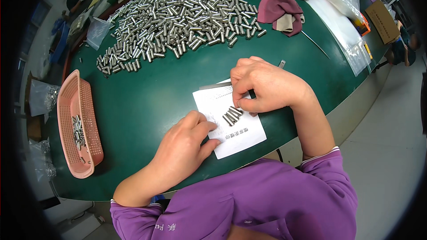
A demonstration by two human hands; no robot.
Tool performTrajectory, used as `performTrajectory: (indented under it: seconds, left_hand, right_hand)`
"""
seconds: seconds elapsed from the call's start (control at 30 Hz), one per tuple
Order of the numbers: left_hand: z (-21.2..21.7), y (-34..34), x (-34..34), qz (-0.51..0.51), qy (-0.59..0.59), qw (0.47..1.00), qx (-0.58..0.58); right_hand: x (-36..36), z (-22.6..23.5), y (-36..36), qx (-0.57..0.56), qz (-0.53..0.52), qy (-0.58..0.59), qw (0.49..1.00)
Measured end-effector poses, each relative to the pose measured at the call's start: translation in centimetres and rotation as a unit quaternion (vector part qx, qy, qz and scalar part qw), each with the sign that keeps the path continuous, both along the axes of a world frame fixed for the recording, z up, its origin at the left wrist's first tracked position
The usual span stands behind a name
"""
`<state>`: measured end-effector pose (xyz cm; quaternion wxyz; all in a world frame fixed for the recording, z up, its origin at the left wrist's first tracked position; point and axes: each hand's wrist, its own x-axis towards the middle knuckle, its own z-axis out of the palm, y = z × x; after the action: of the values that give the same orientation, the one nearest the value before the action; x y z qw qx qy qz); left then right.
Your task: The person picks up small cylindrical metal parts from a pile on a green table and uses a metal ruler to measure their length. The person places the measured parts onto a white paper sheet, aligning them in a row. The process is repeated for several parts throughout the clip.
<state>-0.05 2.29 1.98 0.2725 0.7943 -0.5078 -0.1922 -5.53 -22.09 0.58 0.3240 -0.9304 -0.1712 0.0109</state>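
Note:
A few short metal pins (232,115) lie side by side in a small row on a white printed sheet (242,146). My right hand (267,84) is over the sheet's far right part, its fingers closed and fingertips at the upper end of the row. Whatever it may pinch is hidden. From behind its knuckles sticks the end of a metal piece (282,64). My left hand (187,144) rests at the sheet's left edge, thumb and forefinger apart with nothing between them. A flat grey metal strip (215,86) lies across the sheet's far edge.
A large heap of metal pins (178,15) covers the far side of the green table (133,102). At left stands a pink basket (95,138) with some pins inside. Far right are a maroon cloth (278,6), a thin rod (316,44) and plastic bags (342,0).

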Motion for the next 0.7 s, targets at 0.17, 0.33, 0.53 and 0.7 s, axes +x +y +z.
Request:
performTrajectory:
  seconds: [0.17,0.33,0.53,0.7]
  left_hand:
    - [-0.03,0.00,-0.02,0.005,-0.009,1.000,0.002]
    - [-0.04,0.02,-0.01,0.008,-0.007,1.000,0.009]
    - [-0.15,0.04,0.02,0.001,-0.007,1.000,0.003]
    - [-0.13,0.04,0.03,-0.003,-0.009,1.000,0.000]
  right_hand:
    - [0.01,-0.13,-0.05,0.003,0.004,-0.006,1.000]
    - [0.07,-0.21,0.04,0.017,0.018,-0.011,1.000]
    - [-0.01,-0.33,0.33,0.010,0.021,-0.005,1.000]
    - [0.03,-0.27,0.53,0.004,0.029,-0.014,0.999]
